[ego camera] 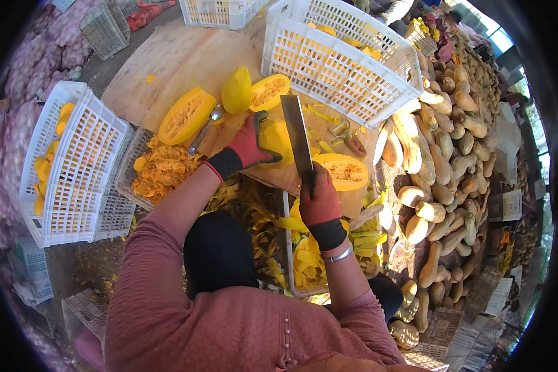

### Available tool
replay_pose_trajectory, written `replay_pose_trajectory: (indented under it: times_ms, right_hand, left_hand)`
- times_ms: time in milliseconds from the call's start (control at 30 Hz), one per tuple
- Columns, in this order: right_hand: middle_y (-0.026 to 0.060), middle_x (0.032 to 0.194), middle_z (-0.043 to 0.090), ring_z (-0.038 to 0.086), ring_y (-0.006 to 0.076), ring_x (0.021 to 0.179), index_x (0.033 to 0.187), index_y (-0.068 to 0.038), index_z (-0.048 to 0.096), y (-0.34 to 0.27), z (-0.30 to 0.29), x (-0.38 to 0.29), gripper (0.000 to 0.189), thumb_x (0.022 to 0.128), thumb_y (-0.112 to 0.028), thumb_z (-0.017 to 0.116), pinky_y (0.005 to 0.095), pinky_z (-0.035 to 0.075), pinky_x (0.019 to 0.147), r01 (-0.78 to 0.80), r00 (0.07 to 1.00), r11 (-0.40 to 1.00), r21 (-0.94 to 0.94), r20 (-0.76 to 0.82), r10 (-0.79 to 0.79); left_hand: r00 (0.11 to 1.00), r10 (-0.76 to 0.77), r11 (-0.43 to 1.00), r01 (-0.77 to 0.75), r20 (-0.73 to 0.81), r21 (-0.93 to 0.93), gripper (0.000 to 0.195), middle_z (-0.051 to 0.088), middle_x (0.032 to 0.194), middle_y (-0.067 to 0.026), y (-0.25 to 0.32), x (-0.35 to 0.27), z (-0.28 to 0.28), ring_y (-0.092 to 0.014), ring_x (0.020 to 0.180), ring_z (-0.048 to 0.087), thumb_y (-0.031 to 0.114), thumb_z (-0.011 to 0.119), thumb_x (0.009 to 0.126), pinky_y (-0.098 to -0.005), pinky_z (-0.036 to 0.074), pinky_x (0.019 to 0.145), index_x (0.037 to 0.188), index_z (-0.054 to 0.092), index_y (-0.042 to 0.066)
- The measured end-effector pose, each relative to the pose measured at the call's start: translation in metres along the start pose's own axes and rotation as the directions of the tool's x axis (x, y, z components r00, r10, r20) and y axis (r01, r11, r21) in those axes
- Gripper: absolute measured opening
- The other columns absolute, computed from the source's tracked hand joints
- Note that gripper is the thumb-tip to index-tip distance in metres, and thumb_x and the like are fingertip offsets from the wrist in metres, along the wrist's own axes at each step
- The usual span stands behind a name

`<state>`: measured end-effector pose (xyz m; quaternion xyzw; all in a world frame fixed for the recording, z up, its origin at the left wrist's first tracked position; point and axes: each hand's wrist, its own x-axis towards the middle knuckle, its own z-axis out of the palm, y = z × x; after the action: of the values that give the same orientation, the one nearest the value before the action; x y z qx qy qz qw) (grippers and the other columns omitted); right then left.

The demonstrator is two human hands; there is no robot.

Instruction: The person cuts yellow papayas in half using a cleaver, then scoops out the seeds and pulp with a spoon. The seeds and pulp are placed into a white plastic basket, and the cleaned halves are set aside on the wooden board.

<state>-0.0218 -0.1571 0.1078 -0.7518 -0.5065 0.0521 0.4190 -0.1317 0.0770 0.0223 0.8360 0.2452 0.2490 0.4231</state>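
My left hand (pixel 253 142), in a red and black work glove, grips the left side of a peeled yellow squash (pixel 277 143) on the wooden board (pixel 167 60). In my gloved right hand (pixel 318 193) is a broad-bladed knife (pixel 297 132), its blade raised along the squash's right side; whether it touches cannot be told. A halved squash (pixel 346 172) lies cut face up by my right hand. Beyond my left hand are another squash half (pixel 186 116), a metal spoon (pixel 207 128), a peeled squash piece (pixel 236 90) and a further half (pixel 269 92).
A white plastic crate (pixel 339 60) with squash pieces stands at the board's far right. Scooped pulp (pixel 167 167) fills a tray at left, near another crate (pixel 81 176). Peelings (pixel 309 260) lie in a crate below. Unpeeled squashes (pixel 441 167) are heaped at right.
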Motion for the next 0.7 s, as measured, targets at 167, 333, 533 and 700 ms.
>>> replay_pose_trajectory:
  times_ms: [167,333,533,700]
  right_hand:
    - [0.0283,0.107,0.065,0.065,0.0492,0.09,0.125,-0.002,0.048,-0.01,0.017,0.023,0.029,0.098,-0.013,0.051,0.0567,0.053,0.075,-0.116,0.949,0.96,-0.256,0.256,0.183]
    - [0.0275,0.091,0.07,0.068,0.0483,0.084,0.12,0.002,0.046,-0.027,0.02,0.028,0.027,0.1,-0.017,0.047,0.0563,0.054,0.071,-0.201,0.886,0.906,-0.372,0.326,0.331]
    - [0.0309,0.092,0.071,0.07,0.0491,0.086,0.12,0.003,0.044,-0.026,0.03,0.026,0.027,0.1,-0.015,0.046,0.0566,0.055,0.073,-0.237,0.846,0.879,-0.414,0.356,0.396]
    - [0.0336,0.096,0.07,0.069,0.0515,0.091,0.117,0.003,0.043,0.02,0.077,0.014,0.024,0.099,-0.013,0.047,0.0582,0.055,0.077,-0.337,0.765,0.823,-0.458,0.376,0.523]
  left_hand:
    - [0.994,0.088,0.996,-0.088,-0.069,0.011,0.106,0.049,0.145,-0.0179,-0.013,-0.003,0.0,-0.034,0.136,0.049,0.03,0.093,0.069,-0.0425,0.04,0.116,0.15,0.031,0.002]
    - [0.968,-0.028,0.875,-0.097,-0.249,-0.474,0.056,0.058,0.13,-0.0169,0.034,0.035,-0.041,-0.032,0.129,0.054,0.016,0.077,0.087,-0.0451,0.043,0.111,0.133,0.051,0.001]
    - [0.987,0.153,0.941,-0.162,0.055,0.297,0.034,0.058,0.13,-0.0198,0.055,0.088,-0.048,-0.039,0.121,0.055,0.019,0.059,0.099,-0.0469,0.045,0.106,0.13,0.056,0.006]
    - [0.85,0.141,0.805,-0.397,0.507,0.441,0.03,0.058,0.128,-0.0178,-0.039,0.112,-0.026,-0.04,0.121,0.056,0.028,0.046,0.102,-0.0478,0.048,0.102,0.118,0.064,0.009]
